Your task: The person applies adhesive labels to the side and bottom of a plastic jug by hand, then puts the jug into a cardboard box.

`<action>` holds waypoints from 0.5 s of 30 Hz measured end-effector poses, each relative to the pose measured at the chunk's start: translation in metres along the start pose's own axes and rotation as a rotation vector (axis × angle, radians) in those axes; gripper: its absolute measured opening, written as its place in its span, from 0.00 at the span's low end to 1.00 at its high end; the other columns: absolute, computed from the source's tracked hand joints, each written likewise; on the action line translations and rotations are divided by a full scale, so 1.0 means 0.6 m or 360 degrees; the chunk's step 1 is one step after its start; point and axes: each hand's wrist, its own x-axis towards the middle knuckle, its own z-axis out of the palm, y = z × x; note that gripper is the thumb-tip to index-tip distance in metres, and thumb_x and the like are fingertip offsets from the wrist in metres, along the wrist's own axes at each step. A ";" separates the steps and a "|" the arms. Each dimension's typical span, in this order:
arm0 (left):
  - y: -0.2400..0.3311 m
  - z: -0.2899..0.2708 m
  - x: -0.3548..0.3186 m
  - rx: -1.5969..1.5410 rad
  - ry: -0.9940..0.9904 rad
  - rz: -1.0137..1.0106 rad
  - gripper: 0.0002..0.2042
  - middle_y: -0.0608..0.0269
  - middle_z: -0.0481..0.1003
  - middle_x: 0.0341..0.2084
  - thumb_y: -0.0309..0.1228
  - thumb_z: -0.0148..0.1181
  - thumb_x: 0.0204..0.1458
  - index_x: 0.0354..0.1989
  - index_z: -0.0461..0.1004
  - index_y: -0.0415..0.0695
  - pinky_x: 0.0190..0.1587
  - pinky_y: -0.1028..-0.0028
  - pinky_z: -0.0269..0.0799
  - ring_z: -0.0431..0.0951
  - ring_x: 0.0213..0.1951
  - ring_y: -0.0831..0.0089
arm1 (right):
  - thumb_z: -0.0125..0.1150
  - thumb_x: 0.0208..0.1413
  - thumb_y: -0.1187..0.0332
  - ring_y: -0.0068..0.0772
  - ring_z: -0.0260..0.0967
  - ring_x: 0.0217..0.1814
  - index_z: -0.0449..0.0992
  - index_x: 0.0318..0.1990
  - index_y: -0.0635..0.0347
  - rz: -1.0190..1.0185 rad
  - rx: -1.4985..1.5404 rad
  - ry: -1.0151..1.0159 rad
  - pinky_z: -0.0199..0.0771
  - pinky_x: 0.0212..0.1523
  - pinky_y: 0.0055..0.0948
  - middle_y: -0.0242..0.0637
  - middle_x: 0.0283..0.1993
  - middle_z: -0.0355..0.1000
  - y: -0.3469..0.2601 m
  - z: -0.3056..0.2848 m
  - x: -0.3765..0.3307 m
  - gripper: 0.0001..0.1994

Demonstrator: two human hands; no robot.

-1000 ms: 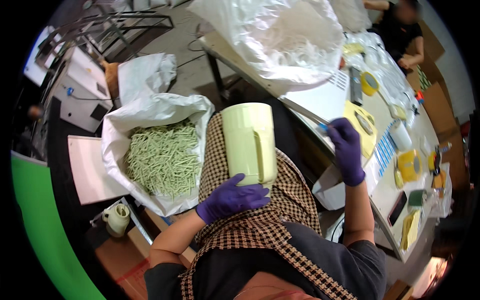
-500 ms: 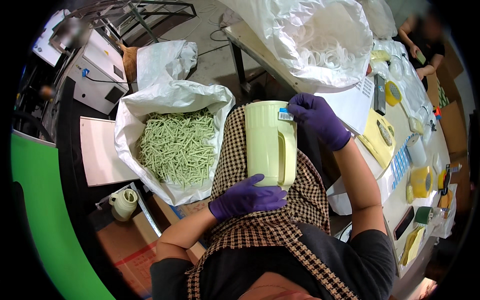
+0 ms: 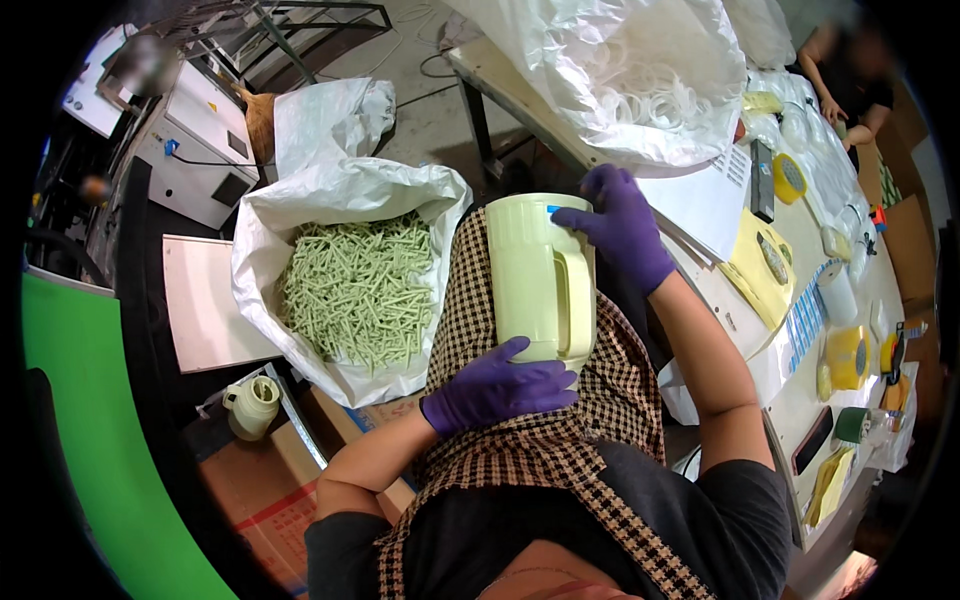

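A pale yellow-green plastic jug (image 3: 525, 280) with a side handle lies over my lap, its rim pointing away from me. My left hand (image 3: 500, 392), in a purple glove, cups the jug's base, thumb along its side. Near the rim, my gloved right hand (image 3: 625, 225) presses one outstretched digit on a small blue-and-white label (image 3: 553, 211); its other fingers are bent and apart from it. That digit covers most of the label. Whatever lies on the jug's underside is hidden.
To the left stands a white sack (image 3: 255, 290) full of thin green plastic pieces (image 3: 355, 290). Another sack (image 3: 545, 75) holds clear rings on the table at right, by papers (image 3: 700, 205) and tape rolls (image 3: 848, 358). A smaller jug-like piece (image 3: 252, 405) sits lower left. Another person (image 3: 850, 90) is at far right.
My right hand has gone from pinching the label's edge to pressing a digit over it, the other fingers lifting away. The jug has shifted slightly away from me, still in my left hand.
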 end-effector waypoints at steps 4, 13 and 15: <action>-0.044 -0.072 0.009 -0.0452 0.0469 -0.0126 0.26 0.72 0.72 0.62 0.39 0.64 0.56 0.64 0.70 0.70 0.69 0.53 0.59 0.74 0.61 0.69 | 0.72 0.54 0.61 0.50 0.72 0.55 0.70 0.58 0.65 -0.0037 -0.0007 0.0285 0.74 0.55 0.42 0.51 0.53 0.70 0.068 -0.009 0.005 0.28; -0.279 -0.211 0.168 -0.2063 0.0028 -0.1055 0.50 0.47 0.70 0.64 0.45 0.72 0.53 0.77 0.47 0.36 0.63 0.65 0.70 0.73 0.60 0.63 | 0.58 0.61 0.35 0.43 0.51 0.80 0.43 0.78 0.63 -0.0541 0.1202 -0.0075 0.51 0.77 0.40 0.48 0.80 0.49 -0.012 -0.094 -0.157 0.52; -0.252 -0.075 0.215 -0.1886 0.0102 -0.0677 0.46 0.48 0.71 0.62 0.45 0.69 0.57 0.76 0.49 0.37 0.61 0.70 0.71 0.73 0.61 0.65 | 0.58 0.62 0.39 0.44 0.53 0.78 0.46 0.78 0.63 -0.0238 0.1232 -0.0087 0.53 0.76 0.41 0.49 0.78 0.53 -0.026 -0.072 -0.149 0.49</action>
